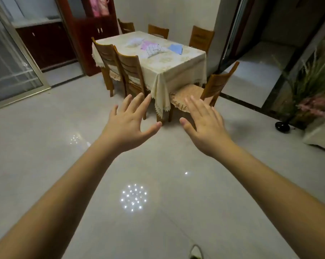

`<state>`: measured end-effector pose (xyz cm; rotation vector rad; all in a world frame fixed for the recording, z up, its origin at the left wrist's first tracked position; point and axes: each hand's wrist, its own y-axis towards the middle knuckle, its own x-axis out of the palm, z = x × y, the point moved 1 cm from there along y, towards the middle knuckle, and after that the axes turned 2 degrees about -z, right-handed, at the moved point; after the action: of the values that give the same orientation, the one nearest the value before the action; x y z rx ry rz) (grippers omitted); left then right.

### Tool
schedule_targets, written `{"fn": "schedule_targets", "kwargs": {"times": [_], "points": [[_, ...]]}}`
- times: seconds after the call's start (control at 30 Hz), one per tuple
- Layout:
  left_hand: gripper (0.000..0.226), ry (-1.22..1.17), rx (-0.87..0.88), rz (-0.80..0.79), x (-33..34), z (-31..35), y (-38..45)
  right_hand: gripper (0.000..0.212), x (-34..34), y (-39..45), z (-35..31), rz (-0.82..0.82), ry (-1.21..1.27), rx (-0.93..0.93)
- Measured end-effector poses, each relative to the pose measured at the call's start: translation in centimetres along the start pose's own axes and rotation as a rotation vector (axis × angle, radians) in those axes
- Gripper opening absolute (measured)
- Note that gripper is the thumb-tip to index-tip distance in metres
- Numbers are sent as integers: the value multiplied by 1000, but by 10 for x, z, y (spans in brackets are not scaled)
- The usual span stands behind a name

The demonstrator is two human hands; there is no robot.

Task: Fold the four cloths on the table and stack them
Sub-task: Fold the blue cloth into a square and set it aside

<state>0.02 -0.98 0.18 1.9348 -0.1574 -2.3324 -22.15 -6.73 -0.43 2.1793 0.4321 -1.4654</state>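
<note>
Four cloths lie unfolded and rumpled on a table (pixel 176 68) covered with a cream tablecloth, toward its far end. A white cloth (pixel 133 43) is farthest left. Just right of it lies a pink cloth (pixel 146 45). A white checked cloth (pixel 155 50) overlaps the pink one's near edge. A blue cloth (pixel 175 48) lies apart on the right.

Bare hands (pixel 131 120) (pixel 204 124) spread, four cloths (pixel 154 50) on table (pixel 176 66)
</note>
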Motion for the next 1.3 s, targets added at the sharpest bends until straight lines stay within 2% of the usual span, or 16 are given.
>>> {"fn": "schedule_targets", "kwargs": {"times": [0.27,0.7,1.0,1.3], "points": [[86,35,7,-73,48,21,77,61,28,46,67,-50,-3,43],[84,14,-49,-49,77,52,255,62,18,201,196,-70,39,31],[81,-27,-70,-28,98,6,352,59,44,305,220,-114,69,17],[80,-47,-53,-32,97,-92,465,59,84,448,206,-135,51,33]]}}
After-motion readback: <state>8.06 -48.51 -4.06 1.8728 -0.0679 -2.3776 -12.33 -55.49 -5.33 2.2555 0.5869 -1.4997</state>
